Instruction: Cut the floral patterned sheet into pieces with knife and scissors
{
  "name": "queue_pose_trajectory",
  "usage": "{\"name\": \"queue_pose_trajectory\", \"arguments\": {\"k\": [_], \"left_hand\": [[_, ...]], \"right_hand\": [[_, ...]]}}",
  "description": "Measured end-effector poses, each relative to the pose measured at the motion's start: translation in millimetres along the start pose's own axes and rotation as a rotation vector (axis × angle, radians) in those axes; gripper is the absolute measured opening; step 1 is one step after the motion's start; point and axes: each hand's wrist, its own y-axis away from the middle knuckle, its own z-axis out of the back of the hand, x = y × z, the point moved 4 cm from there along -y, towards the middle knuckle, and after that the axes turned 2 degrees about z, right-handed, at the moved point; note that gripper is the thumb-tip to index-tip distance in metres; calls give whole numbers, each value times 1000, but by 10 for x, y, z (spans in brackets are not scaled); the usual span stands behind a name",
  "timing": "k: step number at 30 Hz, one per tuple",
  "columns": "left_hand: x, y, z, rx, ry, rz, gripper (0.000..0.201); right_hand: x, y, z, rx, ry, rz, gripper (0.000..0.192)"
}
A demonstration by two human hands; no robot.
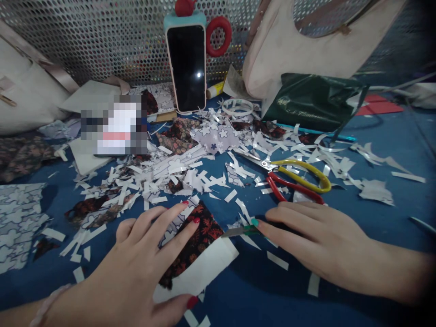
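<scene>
- The left hand (pixel 143 263) lies flat with fingers spread, pressing a dark floral fabric piece (pixel 197 240) with white backing on the blue table (pixel 340 309).
- The right hand (pixel 316 245) pinches a small blade tool (pixel 240 231) just beside that fabric.
- Scissors (pixel 293 177) lie near, among paper scraps (pixel 177 168).

Blue table (pixel 374 227) — strewn with paper scraps (pixel 190 172), scissors (pixel 296 179), floral fabric pieces (pixel 200 236).
</scene>
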Motion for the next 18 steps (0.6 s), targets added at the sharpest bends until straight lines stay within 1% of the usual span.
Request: {"name": "queue_pose_trajectory", "arguments": {"k": [18], "left_hand": [[-5, -23, 17, -23, 24, 2, 75]], "right_hand": [[9, 13, -7, 18, -46, 20, 24]]}}
